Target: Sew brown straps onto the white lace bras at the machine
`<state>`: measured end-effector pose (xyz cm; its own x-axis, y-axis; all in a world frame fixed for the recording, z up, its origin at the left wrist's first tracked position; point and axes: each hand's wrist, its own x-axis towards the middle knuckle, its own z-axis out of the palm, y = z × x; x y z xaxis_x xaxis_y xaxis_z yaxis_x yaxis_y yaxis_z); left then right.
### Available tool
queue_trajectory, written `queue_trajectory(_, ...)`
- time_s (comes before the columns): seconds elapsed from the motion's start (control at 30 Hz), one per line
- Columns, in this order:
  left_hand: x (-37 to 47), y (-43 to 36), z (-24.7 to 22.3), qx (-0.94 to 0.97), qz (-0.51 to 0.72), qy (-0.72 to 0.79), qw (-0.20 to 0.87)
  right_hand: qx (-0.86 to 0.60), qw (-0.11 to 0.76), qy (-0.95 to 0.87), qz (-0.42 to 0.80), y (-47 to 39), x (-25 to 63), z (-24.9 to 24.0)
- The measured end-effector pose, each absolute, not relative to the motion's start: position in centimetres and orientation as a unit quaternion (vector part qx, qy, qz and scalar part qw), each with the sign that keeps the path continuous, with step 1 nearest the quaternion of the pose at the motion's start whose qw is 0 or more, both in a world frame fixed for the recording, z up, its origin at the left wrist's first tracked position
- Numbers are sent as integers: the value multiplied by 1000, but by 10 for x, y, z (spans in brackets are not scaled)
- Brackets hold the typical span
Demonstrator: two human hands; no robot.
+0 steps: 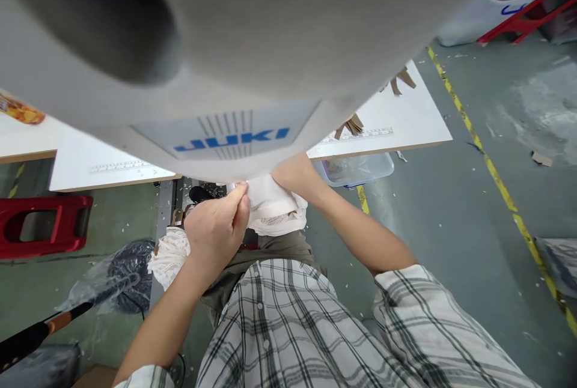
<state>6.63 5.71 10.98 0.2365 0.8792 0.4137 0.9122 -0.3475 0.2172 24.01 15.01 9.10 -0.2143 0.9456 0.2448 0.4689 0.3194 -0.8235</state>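
Note:
The large pale JUKI sewing machine head (pixel 252 75) fills the top of the head view and covers the place under it. My left hand (pixel 216 223) is closed just below its edge, thumb and finger pinched on the border of a white cloth (pixel 270 199). The cloth hangs over my lap and has a lacy hem. My right hand (pixel 293 173) lies at the cloth's right side, its fingers hidden behind the machine. White lace fabric (pixel 170 254) hangs in a bunch left of my left forearm.
The white tabletop (pixel 419 118) carries brown strips (pixel 351 127) and printed rulers. Below its edge is a clear plastic tub (pixel 360 167). A red stool (pixel 45 226) and a plastic-wrapped round object (pixel 130 274) stand at left. Yellow tape (pixel 491 175) marks the right floor.

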Motion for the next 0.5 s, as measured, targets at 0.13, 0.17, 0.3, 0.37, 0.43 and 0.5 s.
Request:
queue_trajectory(0.13,67,57,109,-786,-259,-558,59,-500,394,-687,350,147,241,95)
queue_trajectory(0.17,66,57,108,-786,-263,-556,61,-500,399,-683,354,147,241,96)
queue_trajectory(0.3,66,57,108,-783,-272,-556,63,-487,421,-669,372,144,241,100)
queue_trajectory(0.37,66,57,108,-782,-270,-559,62,-484,426,-661,384,143,241,101)
queue_trajectory(0.43,65,57,108,-781,-272,-559,61,-484,427,-655,394,141,241,103)
queue_trajectory(0.5,65,57,108,-780,-275,-559,59,-484,427,-651,400,140,242,103)
